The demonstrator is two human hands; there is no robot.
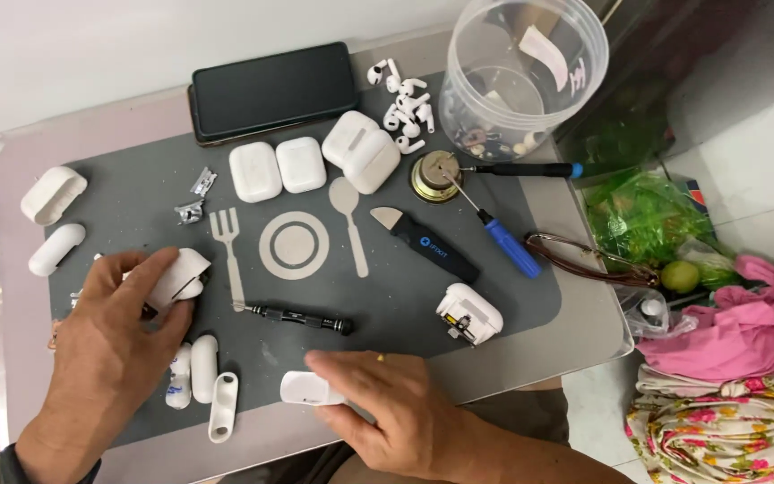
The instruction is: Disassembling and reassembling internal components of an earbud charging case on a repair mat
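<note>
At the far left of the grey rubber work mat [136, 184], which covers most of the surface, lie two loose white plastic case shells [54, 194], one above the other. Just right of them, the left hand [114, 345] rests palm down with its fingers closed over a white earbud charging case half [181, 276]; the piece sticks out from under the fingertips toward the right, its long axis running roughly left to right. Below that hand three small white oblong plastic parts [203, 381] stand side by side near the mat's front edge.

Toward the middle, a slim black precision screwdriver [302, 318] lies almost level, well apart from both hands. The right hand [387, 403] sits at the front edge, thumb and fingers pinching a small white rounded lid piece [308, 388] whose long axis also runs left to right; the piece points toward the left hand, so the two held parts lie near each other with bare mat between.

Further back are a black smartphone [272, 91], three closed white charging cases [311, 166] in a row, and a heap of loose white earbuds [405, 103], too tangled to count surely. To the right lie a black-handled pry tool [427, 246], two blue-handled screwdrivers [508, 246], a round brass-coloured magnet disc [434, 175], one opened white case with exposed innards [469, 314], and a clear plastic tub [521, 72].
</note>
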